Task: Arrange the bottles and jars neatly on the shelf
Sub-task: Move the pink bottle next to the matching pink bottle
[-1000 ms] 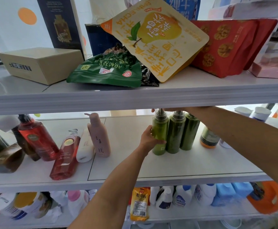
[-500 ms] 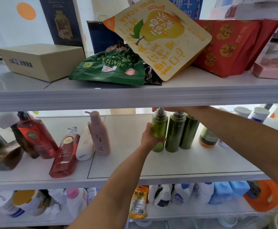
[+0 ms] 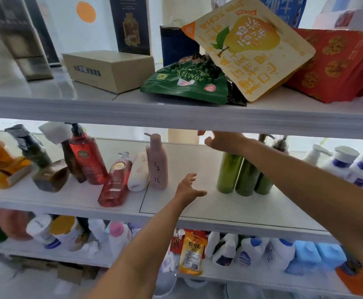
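The three green bottles [image 3: 246, 176] stand upright in a tight row, touching, on the middle shelf [image 3: 236, 205], right of centre. The left hand [image 3: 187, 188] hovers just left of the row, fingers spread apart, gripping nothing. The right hand [image 3: 222, 143] is over the bottle tops, fingers loosely apart; contact with the caps cannot be determined. Further left, a pink bottle [image 3: 157, 165] stands upright, with a white bottle [image 3: 137, 174] and a red bottle [image 3: 114, 184] leaning beside it.
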Demonstrator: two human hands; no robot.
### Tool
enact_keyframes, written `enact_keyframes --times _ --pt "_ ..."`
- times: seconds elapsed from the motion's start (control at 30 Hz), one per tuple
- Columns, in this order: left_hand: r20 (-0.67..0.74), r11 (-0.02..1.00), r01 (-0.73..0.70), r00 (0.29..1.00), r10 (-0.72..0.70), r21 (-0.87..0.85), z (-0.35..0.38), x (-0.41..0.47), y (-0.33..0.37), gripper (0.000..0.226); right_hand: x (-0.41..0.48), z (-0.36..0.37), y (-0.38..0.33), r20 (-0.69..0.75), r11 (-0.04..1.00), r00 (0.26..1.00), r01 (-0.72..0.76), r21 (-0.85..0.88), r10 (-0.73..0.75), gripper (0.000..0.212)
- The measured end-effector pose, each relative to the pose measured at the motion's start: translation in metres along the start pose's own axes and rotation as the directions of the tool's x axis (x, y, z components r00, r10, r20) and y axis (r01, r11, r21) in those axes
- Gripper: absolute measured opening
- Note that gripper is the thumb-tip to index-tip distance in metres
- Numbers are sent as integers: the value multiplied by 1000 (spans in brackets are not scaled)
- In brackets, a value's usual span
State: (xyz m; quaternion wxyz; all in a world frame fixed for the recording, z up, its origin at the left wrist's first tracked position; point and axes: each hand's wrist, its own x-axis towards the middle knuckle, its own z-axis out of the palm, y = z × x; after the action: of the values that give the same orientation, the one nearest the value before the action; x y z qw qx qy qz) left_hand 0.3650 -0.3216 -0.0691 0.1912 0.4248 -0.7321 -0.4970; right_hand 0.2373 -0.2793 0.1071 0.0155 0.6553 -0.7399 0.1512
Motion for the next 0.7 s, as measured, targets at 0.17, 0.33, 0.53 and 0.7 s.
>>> enact_keyframes --times 0.17,0.33,0.53,0.7 --pt "-139 997 73 988 -69 27 -49 -36 -23 47 10 26 -45 42 987 991 122 101 -127 49" --pt "-435 991 130 892 -123 -13 -105 -57 -25 43 22 36 -75 90 974 990 85 208 -105 71" --pt "-394 993 109 915 -87 34 -138 -51 -27 89 44 55 -96 125 981 990 33 192 -58 84" --pt "-191 967 55 982 -6 248 -144 -34 -28 100 63 77 -108 210 991 977 -6 132 -22 87"
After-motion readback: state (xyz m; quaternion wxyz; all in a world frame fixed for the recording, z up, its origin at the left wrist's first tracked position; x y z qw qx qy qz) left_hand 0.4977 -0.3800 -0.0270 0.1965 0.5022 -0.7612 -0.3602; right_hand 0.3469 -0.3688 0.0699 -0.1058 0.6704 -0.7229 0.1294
